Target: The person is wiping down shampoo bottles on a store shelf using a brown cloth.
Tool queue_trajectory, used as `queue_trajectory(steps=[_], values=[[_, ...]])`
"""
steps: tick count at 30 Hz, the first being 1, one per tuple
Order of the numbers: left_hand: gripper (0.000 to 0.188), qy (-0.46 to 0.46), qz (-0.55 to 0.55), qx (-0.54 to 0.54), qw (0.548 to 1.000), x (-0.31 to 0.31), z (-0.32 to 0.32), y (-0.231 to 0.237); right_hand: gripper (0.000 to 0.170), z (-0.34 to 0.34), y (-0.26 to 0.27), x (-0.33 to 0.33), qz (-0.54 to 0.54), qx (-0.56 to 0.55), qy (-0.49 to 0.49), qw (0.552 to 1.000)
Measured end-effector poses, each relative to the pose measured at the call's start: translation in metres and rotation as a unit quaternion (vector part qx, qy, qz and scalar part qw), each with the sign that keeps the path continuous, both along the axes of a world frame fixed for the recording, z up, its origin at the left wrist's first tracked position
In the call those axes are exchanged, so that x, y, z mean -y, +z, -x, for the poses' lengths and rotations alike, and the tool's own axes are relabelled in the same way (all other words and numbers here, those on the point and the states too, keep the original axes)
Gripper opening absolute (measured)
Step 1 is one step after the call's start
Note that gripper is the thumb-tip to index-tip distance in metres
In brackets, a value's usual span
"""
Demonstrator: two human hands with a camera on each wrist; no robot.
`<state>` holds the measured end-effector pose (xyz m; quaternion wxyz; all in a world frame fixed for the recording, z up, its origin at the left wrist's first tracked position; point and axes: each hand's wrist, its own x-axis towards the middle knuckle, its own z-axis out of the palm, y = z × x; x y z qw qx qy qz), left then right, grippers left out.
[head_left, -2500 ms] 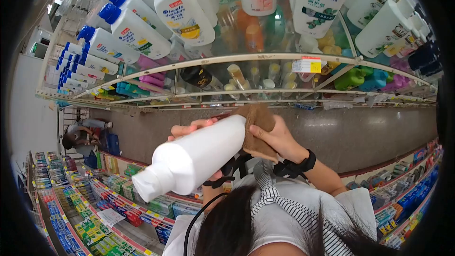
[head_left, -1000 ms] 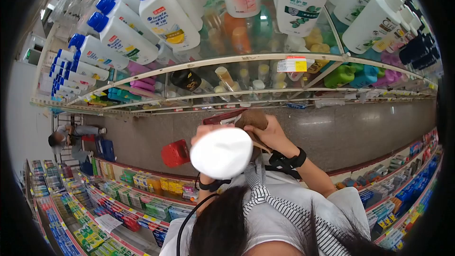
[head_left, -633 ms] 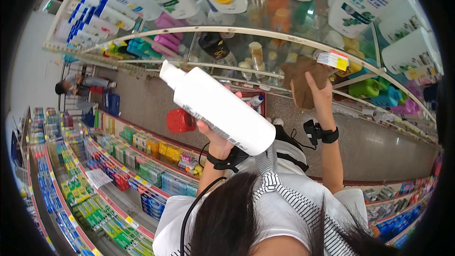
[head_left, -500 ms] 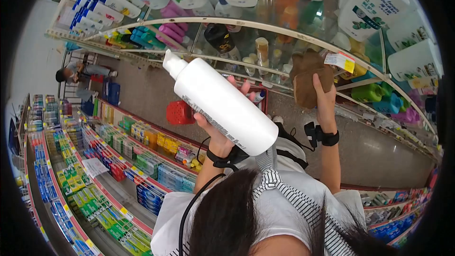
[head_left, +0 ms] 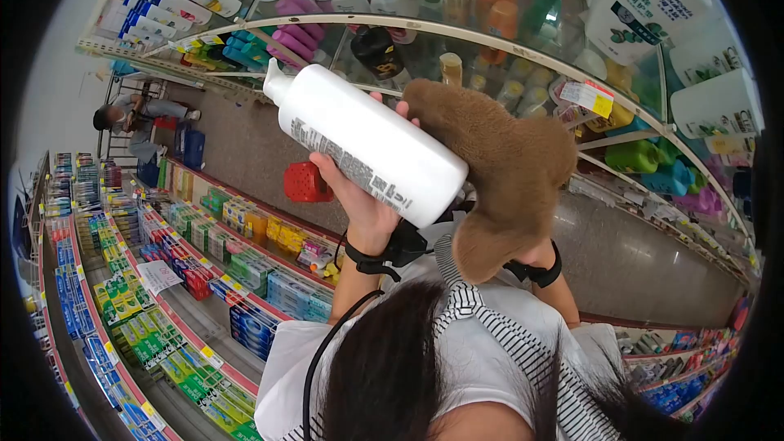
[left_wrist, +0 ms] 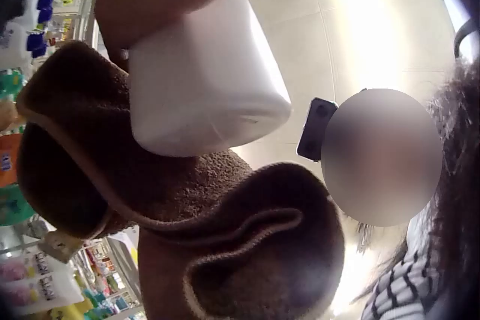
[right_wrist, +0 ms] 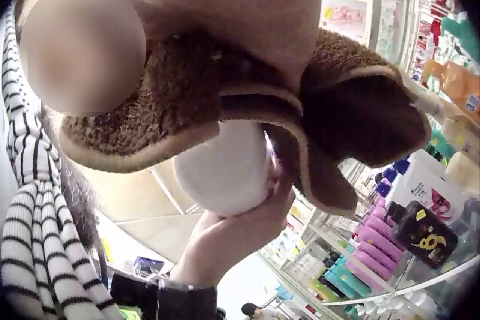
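Note:
My left hand [head_left: 359,204] grips a large white pump bottle [head_left: 371,143], tilted with its nozzle toward the upper left; small grey print runs along its side. A thick brown cloth [head_left: 510,163] with pale edging hangs in loose folds at the bottle's base. My right hand [head_left: 539,255] holds this cloth and is mostly hidden under it in the head view. In the right wrist view the right hand [right_wrist: 217,5] covers the top of the cloth, and the bottle's round base [right_wrist: 225,170] shows beneath. The left wrist view has the cloth [left_wrist: 187,185] right against the bottle's lower end.
Ahead stands a glass shelf with shampoo bottles [head_left: 645,16] and a price tag [head_left: 586,98] on its rail [head_left: 457,31]. Behind are racks of boxed goods [head_left: 147,335]. A red basket [head_left: 307,183] is on the floor [head_left: 245,135]. Another person [head_left: 135,118] is at far left.
The bottle was turned from pointing toward the lower left to the upper left. The cloth left the bottle, went right toward the shelf, then came back to the bottle's base, shaken loose.

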<state>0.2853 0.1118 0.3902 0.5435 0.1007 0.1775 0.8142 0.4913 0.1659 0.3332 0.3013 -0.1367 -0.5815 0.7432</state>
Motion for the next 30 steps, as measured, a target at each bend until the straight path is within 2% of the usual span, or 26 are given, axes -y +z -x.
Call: queue_trajectory(steps=[1,2,3,5,6,7,8,9,11,12,13,15,19,20,22,27,29,30], values=[[0.097,0.018,0.028,-0.03,0.999,-0.001,0.001,0.001,0.093,0.0,0.0,0.001,-0.016,-0.008,0.054,0.998],[0.097,0.018,0.028,-0.029,0.999,-0.003,0.0,0.001,0.094,0.002,0.018,-0.002,-0.153,0.054,0.065,0.985],[0.097,0.018,0.013,-0.021,1.0,-0.007,-0.001,0.001,0.094,0.012,0.033,-0.001,-0.153,0.056,0.065,0.984],[0.096,0.017,-0.002,-0.011,1.0,-0.011,-0.004,0.003,0.093,0.043,0.058,0.003,-0.344,0.174,0.046,0.921],[0.095,0.027,0.001,-0.038,0.999,-0.013,-0.004,0.007,0.093,0.054,0.063,0.005,-0.345,0.176,0.044,0.921],[0.094,0.039,0.003,-0.066,0.997,-0.014,-0.004,0.01,0.09,0.063,0.067,0.006,-0.366,0.213,-0.001,0.906],[0.094,0.012,-0.115,0.058,0.992,-0.015,-0.005,0.011,0.087,0.068,0.069,0.006,-0.385,0.249,-0.045,0.887],[0.094,0.012,-0.116,0.057,0.992,-0.016,-0.005,0.013,0.087,0.069,0.064,0.007,-0.386,0.248,-0.046,0.887],[0.094,0.104,-0.006,-0.011,0.995,-0.017,-0.005,0.016,0.055,0.073,0.047,0.01,-0.366,0.17,-0.088,0.911],[0.093,0.067,-0.058,0.018,0.996,-0.017,-0.004,0.017,0.057,0.072,0.047,0.01,-0.353,0.151,-0.094,0.919],[0.093,0.064,-0.059,0.018,0.996,-0.016,-0.005,0.018,0.058,0.071,0.048,0.009,-0.343,0.14,-0.096,0.924],[0.094,0.133,0.001,-0.077,0.988,-0.018,-0.009,0.022,0.061,0.07,0.05,0.007,-0.316,0.12,-0.096,0.936],[0.095,0.111,-0.023,-0.062,0.992,-0.016,-0.014,0.02,0.068,0.066,0.052,0.007,-0.255,0.091,-0.094,0.958],[0.096,0.121,-0.02,-0.098,0.988,-0.016,-0.015,0.021,0.069,0.066,0.053,0.008,-0.242,0.086,-0.096,0.962],[0.1,0.131,-0.002,-0.151,0.98,-0.012,-0.015,0.026,0.073,0.064,0.054,0.011,-0.239,0.083,-0.103,0.962],[0.109,0.177,0.01,-0.202,0.963,-0.009,-0.01,0.03,0.081,0.072,0.052,0.018,-0.285,0.093,-0.136,0.944],[0.11,0.158,-0.021,-0.294,0.943,-0.003,0.0,0.02,0.082,0.072,0.056,0.02,-0.279,0.092,-0.143,0.945],[0.12,0.129,0.004,-0.271,0.954,0.001,0.0,0.028,0.081,0.072,0.061,0.022,-0.142,0.048,-0.133,0.98]])
